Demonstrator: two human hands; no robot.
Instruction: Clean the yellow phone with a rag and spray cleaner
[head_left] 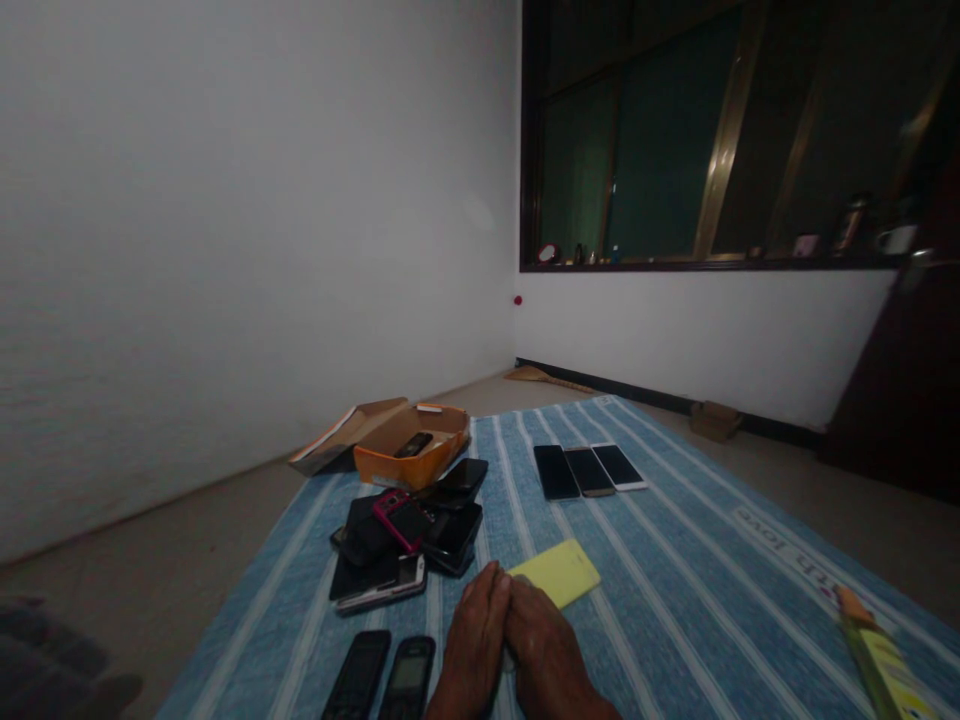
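Note:
My left hand point(474, 640) and my right hand point(544, 650) rest side by side, touching, on a blue striped cloth point(675, 580) at the bottom centre. Their fingers lie close together and curl down; I cannot make out anything in them. The right fingertips touch the near corner of a yellow pad point(559, 571). A pile of dark phones point(409, 540), one with a pink case point(401, 518), lies just left of and beyond the left hand. Two dark keypad phones point(382, 675) lie to the left of my left wrist.
Three smartphones point(589, 470) lie in a row farther back on the cloth. An orange cardboard box point(409, 450) with a phone inside stands at the cloth's far left corner. A yellow tube point(877, 660) lies at the right edge. White walls and a dark window are beyond.

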